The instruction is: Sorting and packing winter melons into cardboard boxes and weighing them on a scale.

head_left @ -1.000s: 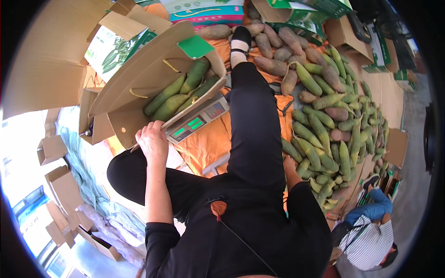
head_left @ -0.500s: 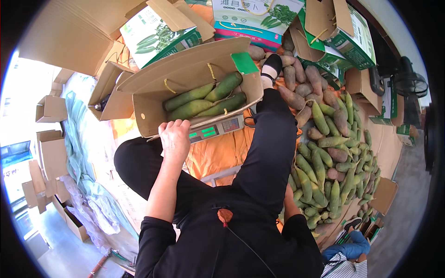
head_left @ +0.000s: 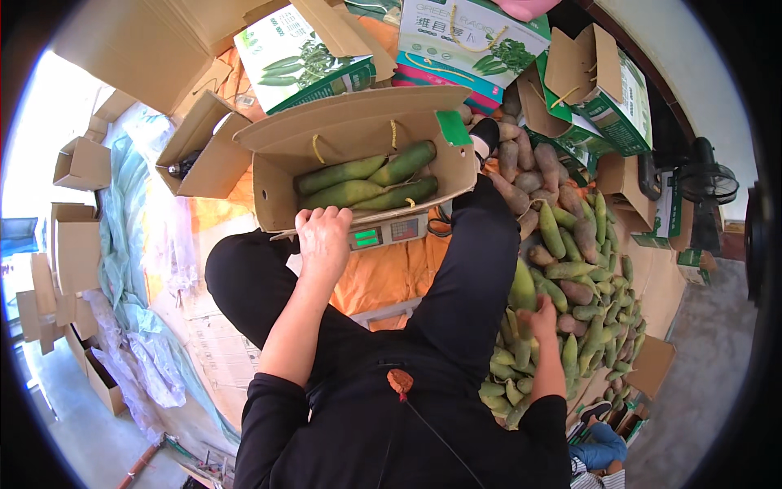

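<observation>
In the centre of the frame I see my left hand (head_left: 324, 240) with fingers curled over the near edge of the open box (head_left: 358, 147), which stands on the scale (head_left: 387, 232) and holds four green mangoes (head_left: 366, 183). At lower right my right hand (head_left: 542, 318) rests on the mango pile (head_left: 570, 277); I cannot tell whether it grips one.

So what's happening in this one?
A seated person's left hand grips the near edge of an open cardboard box holding four green mangoes; the box sits on a digital scale. The right hand reaches into a pile of loose mangoes beside the right leg.
</observation>
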The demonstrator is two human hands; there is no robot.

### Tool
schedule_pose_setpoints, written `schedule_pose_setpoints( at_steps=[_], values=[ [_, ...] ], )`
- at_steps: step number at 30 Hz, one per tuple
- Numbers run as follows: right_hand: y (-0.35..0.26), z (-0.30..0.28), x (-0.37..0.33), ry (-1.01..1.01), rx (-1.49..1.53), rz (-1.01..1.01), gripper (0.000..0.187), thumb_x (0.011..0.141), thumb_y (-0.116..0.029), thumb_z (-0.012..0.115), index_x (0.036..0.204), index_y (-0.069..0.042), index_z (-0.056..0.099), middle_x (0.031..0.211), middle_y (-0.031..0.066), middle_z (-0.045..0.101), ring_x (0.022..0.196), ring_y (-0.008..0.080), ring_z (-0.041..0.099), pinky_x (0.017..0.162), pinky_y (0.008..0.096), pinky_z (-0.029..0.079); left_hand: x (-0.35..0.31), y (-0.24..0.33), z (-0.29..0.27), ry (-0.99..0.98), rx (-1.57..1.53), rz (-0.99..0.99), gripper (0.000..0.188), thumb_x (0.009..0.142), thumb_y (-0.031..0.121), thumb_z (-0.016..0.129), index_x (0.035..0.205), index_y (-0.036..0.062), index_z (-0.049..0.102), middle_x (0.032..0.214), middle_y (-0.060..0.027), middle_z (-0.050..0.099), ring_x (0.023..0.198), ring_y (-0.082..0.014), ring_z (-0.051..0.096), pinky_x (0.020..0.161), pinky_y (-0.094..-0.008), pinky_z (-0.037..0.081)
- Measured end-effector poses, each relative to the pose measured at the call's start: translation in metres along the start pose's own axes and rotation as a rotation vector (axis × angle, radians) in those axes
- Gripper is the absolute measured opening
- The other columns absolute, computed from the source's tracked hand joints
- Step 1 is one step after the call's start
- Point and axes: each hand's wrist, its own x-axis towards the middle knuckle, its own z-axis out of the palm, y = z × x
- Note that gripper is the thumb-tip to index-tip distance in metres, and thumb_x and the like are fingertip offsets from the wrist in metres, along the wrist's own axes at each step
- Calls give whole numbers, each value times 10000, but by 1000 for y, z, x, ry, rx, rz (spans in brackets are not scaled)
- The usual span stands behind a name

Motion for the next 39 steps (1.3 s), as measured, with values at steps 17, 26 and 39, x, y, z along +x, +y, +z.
schedule_pose_setpoints(
  at_steps=[17, 26, 39],
  values=[
    [-340, -40, -11, 157, -82, -1018, 608, 604, -152, 786, 1160, -52, 563, 1110, 138, 592, 1067, 319, 554, 927, 397, 443, 1, -1, -1, -10, -13, -20, 61, 754, 50, 599, 776, 105, 614, 752, -63, 609, 809, -263, 600, 847, -429, 401],
    [-407, 93, 4, -70, -394, -1217, 488, 627, -162, 789, 1063, -77, 586, 1035, 86, 624, 1031, 286, 562, 831, 441, 446, 3, 1, -1, -84, 63, -20, 43, 769, 85, 613, 802, 108, 630, 776, -67, 626, 830, -266, 611, 855, -434, 405],
    [-349, 28, 45, -12, 196, -928, 288, 807, -133, 677, 1078, -51, 628, 951, 126, 691, 847, 218, 682, 743, 330, 540, 5, 1, -3, -70, 84, 5, 72, 750, 103, 658, 798, 113, 606, 792, -59, 624, 825, -264, 610, 813, -426, 417]
  ],
)
